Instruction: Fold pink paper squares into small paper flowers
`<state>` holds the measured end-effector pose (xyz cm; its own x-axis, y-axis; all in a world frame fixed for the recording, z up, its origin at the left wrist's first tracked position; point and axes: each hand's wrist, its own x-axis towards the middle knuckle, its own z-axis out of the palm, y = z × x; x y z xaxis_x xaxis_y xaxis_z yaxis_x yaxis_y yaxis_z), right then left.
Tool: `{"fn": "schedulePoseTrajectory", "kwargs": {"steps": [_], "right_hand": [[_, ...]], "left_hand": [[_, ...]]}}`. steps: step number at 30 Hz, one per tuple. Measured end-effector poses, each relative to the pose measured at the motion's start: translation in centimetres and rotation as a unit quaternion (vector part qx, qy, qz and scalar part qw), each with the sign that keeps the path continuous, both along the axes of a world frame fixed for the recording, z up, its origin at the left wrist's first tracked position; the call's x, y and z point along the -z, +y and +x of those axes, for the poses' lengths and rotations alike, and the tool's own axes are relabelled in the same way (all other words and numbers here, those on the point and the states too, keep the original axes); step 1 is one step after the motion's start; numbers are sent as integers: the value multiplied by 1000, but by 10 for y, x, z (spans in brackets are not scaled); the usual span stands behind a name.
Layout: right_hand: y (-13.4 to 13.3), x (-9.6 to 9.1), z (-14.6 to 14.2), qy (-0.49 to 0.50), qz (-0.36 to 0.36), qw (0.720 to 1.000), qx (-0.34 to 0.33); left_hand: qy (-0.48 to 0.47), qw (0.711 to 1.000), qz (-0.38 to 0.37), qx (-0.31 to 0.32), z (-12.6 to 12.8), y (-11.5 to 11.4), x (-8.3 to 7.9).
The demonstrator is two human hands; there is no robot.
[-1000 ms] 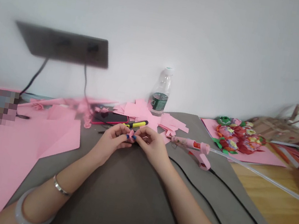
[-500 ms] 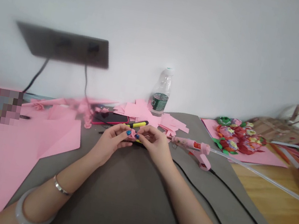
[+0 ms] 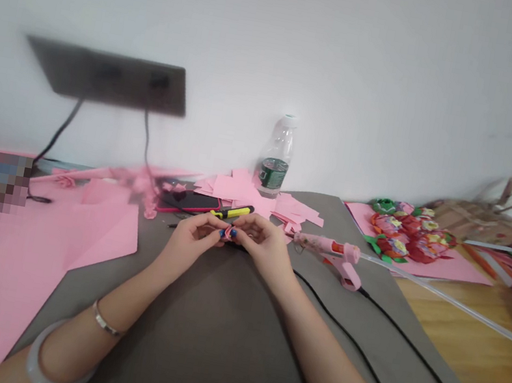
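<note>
Pinching pink paper piece between left hand and right hand | both grasping it | just left of hot glue gun | gentle, even pressure suits thin paper

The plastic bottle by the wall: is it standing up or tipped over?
Upright: the plastic bottle stands on its base, cap at the top.

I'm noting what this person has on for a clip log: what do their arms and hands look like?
The left forearm and right forearm are bare, with no sleeves in view. The left hand has two bangles behind it: a thin silver-coloured one and a thick, pale, jade-like one. No bangle shows on the right hand. The fingernails are painted blue.
</note>
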<state>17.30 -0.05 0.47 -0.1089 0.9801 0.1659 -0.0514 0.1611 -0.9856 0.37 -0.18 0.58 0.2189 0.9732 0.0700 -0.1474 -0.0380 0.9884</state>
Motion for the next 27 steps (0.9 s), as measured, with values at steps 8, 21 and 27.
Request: {"fn": "schedulePoseTrajectory", "kwargs": {"steps": [8, 21, 27], "right_hand": [[-1, -2, 0, -53, 29, 998, -18], [-1, -2, 0, -59, 64, 996, 0], [-1, -5, 2, -29, 64, 998, 2]], "left_hand": [[-72, 994, -82, 7, 2, -1, -1], [-83, 992, -96, 18, 2, -1, 2], [-80, 995, -52, 12, 1, -2, 1]]}}
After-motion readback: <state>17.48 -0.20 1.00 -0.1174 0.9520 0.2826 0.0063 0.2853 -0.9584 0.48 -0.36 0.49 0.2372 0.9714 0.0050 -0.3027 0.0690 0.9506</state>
